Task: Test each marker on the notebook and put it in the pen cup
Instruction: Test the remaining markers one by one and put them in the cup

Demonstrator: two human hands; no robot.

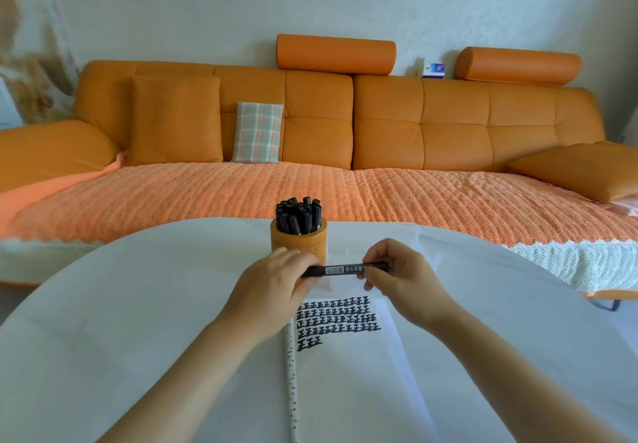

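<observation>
While both hands are meeting at the centre of the frame, you are holding one black marker (348,268) level between them, just above the top edge of the open notebook (345,366). Your left hand (272,278) is closing its grip around the marker's left end, and your right hand (397,271) is pinching the right end with its fingertips. Whether the cap is coming off or going on cannot be told, since the left hand is hiding that end. Directly behind your hands, the orange pen cup (299,240) is standing on the white worktop (121,304), already crowded with black markers (299,216). On the notebook page, four full rows of test marks (336,321) and a short fifth row are showing, so the task is looking well advanced. No loose markers are lying on the visible worktop; this one may be among the last, though the frame edges are hiding part of the surface.
</observation>
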